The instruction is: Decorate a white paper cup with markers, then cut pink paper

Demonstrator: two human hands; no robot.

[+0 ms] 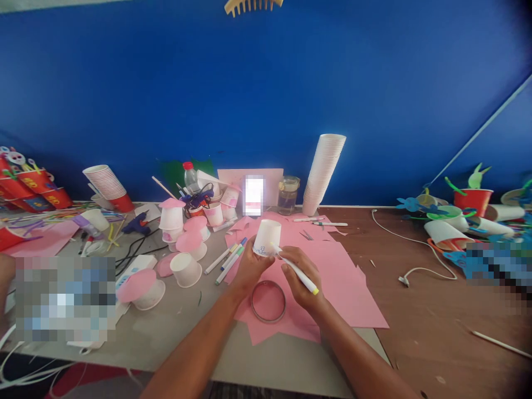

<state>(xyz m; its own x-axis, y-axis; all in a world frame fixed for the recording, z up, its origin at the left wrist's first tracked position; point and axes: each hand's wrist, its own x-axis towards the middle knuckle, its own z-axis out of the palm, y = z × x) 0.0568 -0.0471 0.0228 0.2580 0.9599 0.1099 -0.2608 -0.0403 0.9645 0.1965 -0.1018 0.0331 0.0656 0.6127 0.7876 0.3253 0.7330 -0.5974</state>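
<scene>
My left hand is closed round a white paper cup, which is tilted and has blue drawing near its lower edge. In my right hand is a white marker with a yellow end, its tip at or close to the cup's side. Below both hands lie pink paper sheets, and a round ring rests on them. Several markers lie side by side just left of my left hand. A white cup stands upside down further left, near others topped with pink paper discs.
A tall stack of white cups leans at the back beside a lidded jar. On the left are a glue gun, a power strip and cables. Finished-looking cup crafts and a white cable lie right.
</scene>
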